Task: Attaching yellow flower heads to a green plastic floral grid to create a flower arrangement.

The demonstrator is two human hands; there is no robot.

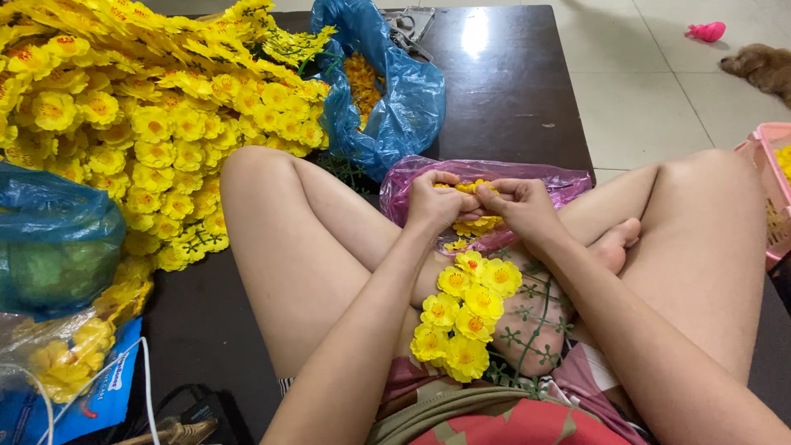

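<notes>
- the left hand (434,203) is curled shut, its fingertips pinching a small yellow flower piece (466,188) just above the open mouth of a pink plastic bag (568,183).
- the right hand (521,203) is closed in the same way, thumb and fingers gripping the same yellow flower piece from the other side; the two hands touch at the fingertips.
- the yellow flower piece sits between both hands, over the person's crossed legs, with more loose yellow petals (480,224) just beneath in the pink bag.
- a finished flower sprig (464,311) with yellow blooms and green leafy stems lies along the person's lap, below the hands.
- a large heap of yellow artificial flowers (148,99) covers the dark table (511,91) to the left, touching the left knee.
- a blue plastic bag (395,99) holding orange-yellow petals stands open beyond the left knee, next to the heap.
- another blue bag (53,239) lies at the left edge, with a clear bag of yellow pieces (70,354) below it.
- a pink basket (770,189) stands at the right edge, beside the right knee.
- a brown dog (762,70) lies on the tiled floor at top right, near a small pink object (707,31).
</notes>
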